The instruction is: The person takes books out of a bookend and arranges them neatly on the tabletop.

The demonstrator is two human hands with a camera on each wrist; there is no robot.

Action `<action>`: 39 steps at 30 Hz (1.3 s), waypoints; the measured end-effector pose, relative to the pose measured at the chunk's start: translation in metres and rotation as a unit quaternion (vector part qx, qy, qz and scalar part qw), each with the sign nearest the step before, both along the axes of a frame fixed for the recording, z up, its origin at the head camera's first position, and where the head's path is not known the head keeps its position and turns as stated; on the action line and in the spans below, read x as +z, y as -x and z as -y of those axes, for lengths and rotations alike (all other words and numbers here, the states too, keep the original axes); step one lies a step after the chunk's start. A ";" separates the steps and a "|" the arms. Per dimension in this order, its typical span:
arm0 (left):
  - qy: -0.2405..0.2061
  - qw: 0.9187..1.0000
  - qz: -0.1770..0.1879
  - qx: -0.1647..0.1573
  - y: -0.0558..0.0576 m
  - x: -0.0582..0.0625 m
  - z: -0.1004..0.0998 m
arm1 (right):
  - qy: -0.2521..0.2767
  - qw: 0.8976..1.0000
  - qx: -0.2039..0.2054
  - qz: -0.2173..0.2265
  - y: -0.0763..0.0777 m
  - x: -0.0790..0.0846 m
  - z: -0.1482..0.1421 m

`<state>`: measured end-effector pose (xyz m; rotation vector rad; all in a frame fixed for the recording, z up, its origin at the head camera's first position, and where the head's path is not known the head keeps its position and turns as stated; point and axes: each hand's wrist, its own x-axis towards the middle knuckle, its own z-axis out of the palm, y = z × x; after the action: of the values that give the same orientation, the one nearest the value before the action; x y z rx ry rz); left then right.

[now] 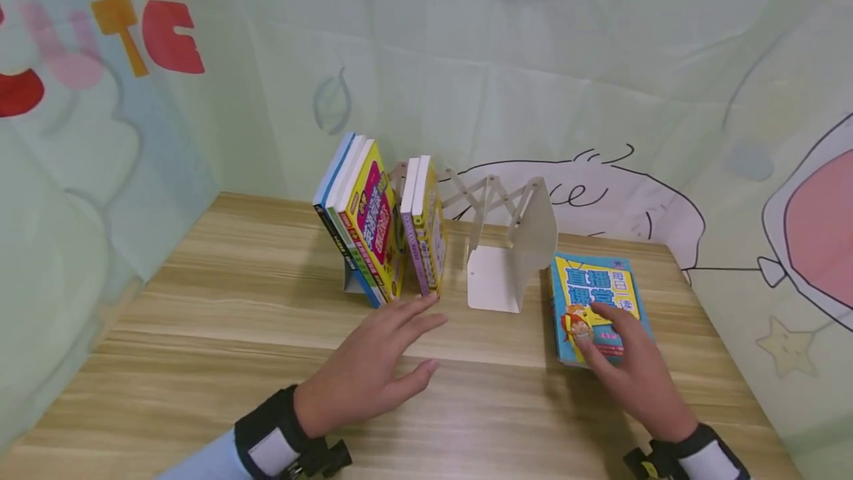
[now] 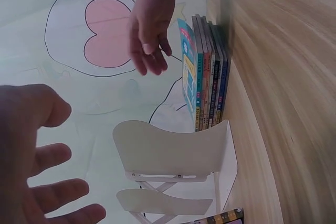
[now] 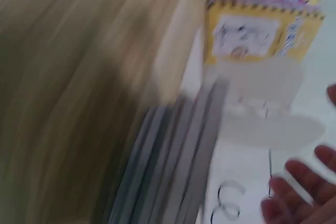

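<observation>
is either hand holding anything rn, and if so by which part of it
Nothing is held: the left hand is empty, and the right hand hangs above the stack of books without gripping it.

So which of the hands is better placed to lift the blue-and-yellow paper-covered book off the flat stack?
The right hand, I'd say: empty, it hovers above the blue-and-yellow paper-covered book. The left hand, also empty, is farther away, near the upright yellow-covered books.

Rack on tbl, bks in L part, bk stack just R.
</observation>
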<state>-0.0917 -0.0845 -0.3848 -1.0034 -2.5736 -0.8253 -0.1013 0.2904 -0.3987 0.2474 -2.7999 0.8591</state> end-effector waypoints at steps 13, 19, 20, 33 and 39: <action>-0.010 1.000 -0.002 0.001 0.000 0.001 -0.002 | -0.002 0.988 0.157 -0.004 -0.014 0.019 0.060; -0.004 1.000 0.009 0.002 0.000 0.003 -0.003 | -0.019 0.980 0.198 -0.027 -0.014 0.021 0.074; -0.005 1.000 0.010 0.001 -0.001 0.003 -0.003 | -0.020 0.979 0.202 -0.024 -0.015 0.021 0.076; 0.011 1.000 0.000 -0.006 0.001 0.003 -0.009 | -0.049 0.970 0.236 -0.025 -0.027 0.014 0.081; 0.011 0.998 -0.058 0.008 0.024 0.020 -0.015 | -0.030 0.974 0.226 -0.019 -0.024 0.009 0.080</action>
<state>-0.1153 -0.0696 -0.3653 -1.0056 -2.4946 -0.7140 -0.0774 0.2108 -0.3894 0.9264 -2.7758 0.8420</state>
